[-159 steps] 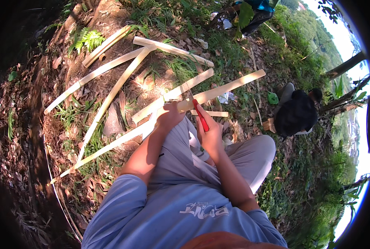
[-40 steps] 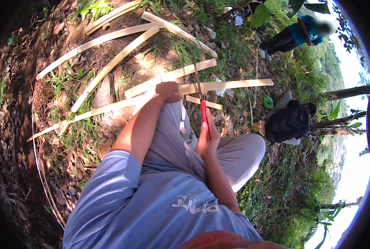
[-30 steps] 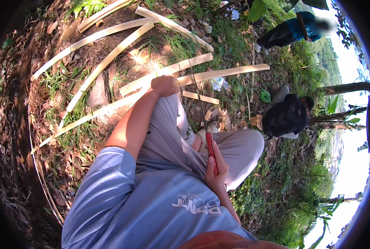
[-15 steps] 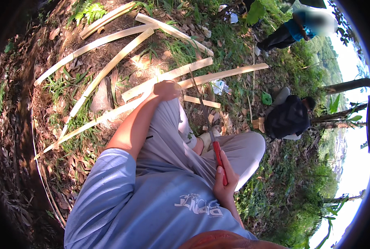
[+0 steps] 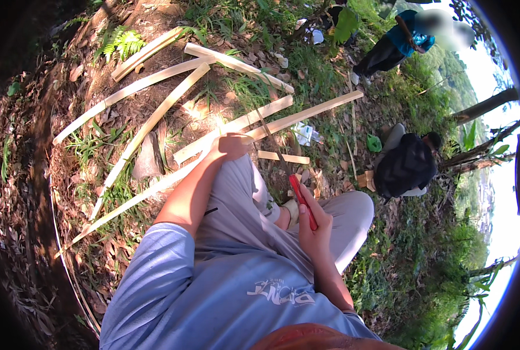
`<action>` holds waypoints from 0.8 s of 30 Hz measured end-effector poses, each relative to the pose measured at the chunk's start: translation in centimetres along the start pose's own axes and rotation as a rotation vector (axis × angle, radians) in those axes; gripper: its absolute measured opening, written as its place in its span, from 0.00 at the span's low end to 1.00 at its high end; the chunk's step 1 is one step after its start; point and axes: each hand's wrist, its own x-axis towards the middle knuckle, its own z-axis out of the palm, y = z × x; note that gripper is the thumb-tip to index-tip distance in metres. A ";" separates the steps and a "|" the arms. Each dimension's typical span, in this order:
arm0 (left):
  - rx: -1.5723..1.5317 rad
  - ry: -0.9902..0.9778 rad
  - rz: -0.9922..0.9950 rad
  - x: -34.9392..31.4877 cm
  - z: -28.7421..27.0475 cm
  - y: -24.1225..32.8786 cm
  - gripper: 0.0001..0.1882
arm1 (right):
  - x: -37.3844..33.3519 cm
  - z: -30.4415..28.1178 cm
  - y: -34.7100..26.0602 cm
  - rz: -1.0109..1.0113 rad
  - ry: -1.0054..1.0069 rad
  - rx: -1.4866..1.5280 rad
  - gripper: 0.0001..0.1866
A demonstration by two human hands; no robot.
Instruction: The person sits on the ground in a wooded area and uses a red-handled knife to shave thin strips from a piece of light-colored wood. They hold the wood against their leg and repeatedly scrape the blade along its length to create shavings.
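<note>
My right hand (image 5: 316,221) grips the red handle of a hand saw (image 5: 296,188). The saw's thin dark blade points up and to the left, crossing a long pale wooden strip (image 5: 309,114). My left hand (image 5: 232,146) is closed round that strip beside my bent knee, left of the blade; most of its fingers are hidden. Just beyond, another wooden strip (image 5: 260,114) lies almost alongside. A short wooden piece (image 5: 283,157) rests on the ground right of the knee, near the blade.
Several more wooden strips (image 5: 149,125) lie on leaf-strewn ground to the far left. A clear plastic packet (image 5: 305,134) and a green bag (image 5: 373,143) sit to the right. One person (image 5: 408,166) crouches at the right; another (image 5: 391,49) stands farther off. A fern (image 5: 125,42) grows at the upper left.
My right hand has pushed the saw forward and up, so its handle is closer to the strip. My left hand stays on the strip. The whole view has shifted slightly.
</note>
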 end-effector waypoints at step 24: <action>0.082 -0.130 0.006 0.5 0.0 -1.4 0.20 | 3.6 4.4 5.5 -0.052 -0.016 0.035 0.23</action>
